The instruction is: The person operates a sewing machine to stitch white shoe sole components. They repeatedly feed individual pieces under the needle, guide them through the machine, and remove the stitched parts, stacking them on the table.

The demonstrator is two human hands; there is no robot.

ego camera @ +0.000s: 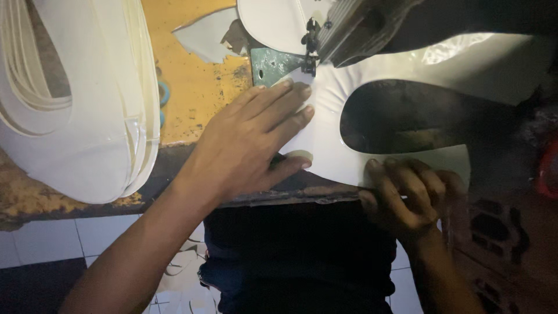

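The white sheet (331,139) lies on the table (192,87) at its near edge, under the needle (310,61) of the sewing machine (360,26). It is a flat cut piece of smooth, shiny white material with a large oval opening in it, through which a dark surface shows. Around the needle the material is a little wrinkled. Its long axis runs from left to right, from the needle towards the far right side, where it catches some light.

The left hand (250,145) lies flat on the left part of the sheet, palm down, fingers spread and stretched towards the needle. The fingertips (290,93) are just beside the needle, so this hand is the nearer one to the sewing point. It is open and presses; it does not grasp anything.

The right hand (407,197) is at the near edge of the table, below the oval opening. Its fingers are curled around the near edge of the sheet and pinch it. This part is dark, so how firm the grip is I cannot tell.

At the left end of the table lies a stack of white strips and pieces (81,99). Another white piece (273,23) lies behind the needle. Below the table edge, a tiled floor (104,232) is visible.
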